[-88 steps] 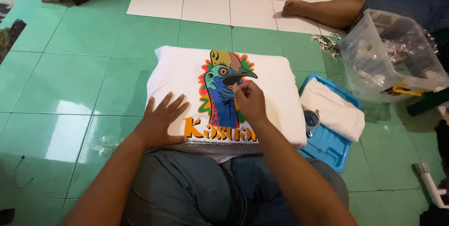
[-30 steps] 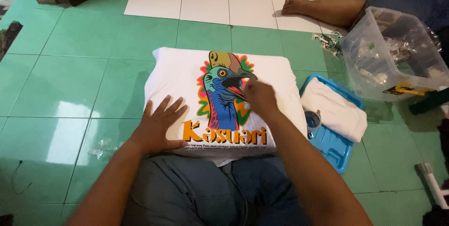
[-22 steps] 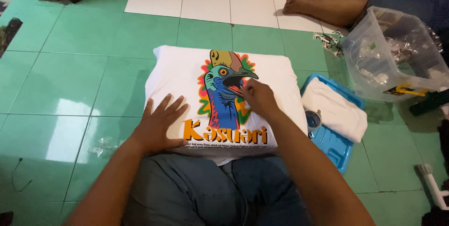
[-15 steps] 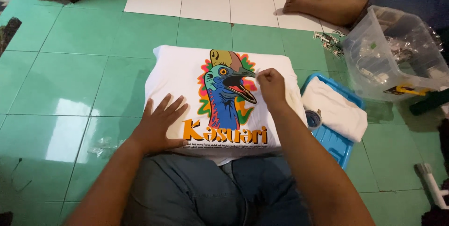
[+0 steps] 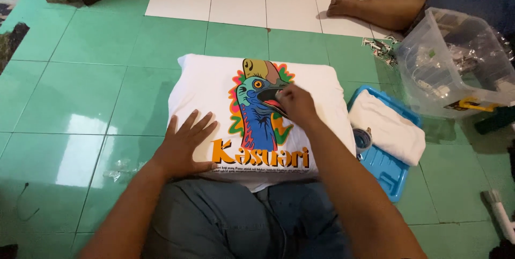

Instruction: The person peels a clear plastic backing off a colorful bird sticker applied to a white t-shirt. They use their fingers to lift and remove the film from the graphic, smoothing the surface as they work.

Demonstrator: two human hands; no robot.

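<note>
- A floor of green tiles with a patch of white tiles at the top fills the frame; the person sits on it in grey trousers.
- One folded white T-shirt lies flat on the floor just in front of the person's knees, its near edge overlapping the trousers. Its front carries a bright print of a bird's head in blue, green, orange and red, with a row of orange letters beneath.
- One clear plastic tub stands tilted at the right, holding a jumble of small items too mixed to count.
- A second person's bare leg and foot lie across the white tiles, just behind the tub.
- One blue tray sits right of the shirt, touching its edge; one folded white cloth lies on it, and one small round pot stands on the tray beside the cloth.
- The left hand rests palm down, fingers spread, on the shirt's lower left, holding nothing.
- The right hand sits on the print at the bird's beak, fingers drawn together and pressing there, hiding part of the design; whether it pinches anything cannot be told.
- One scrap of clear film lies on the floor left of the left wrist.
</note>
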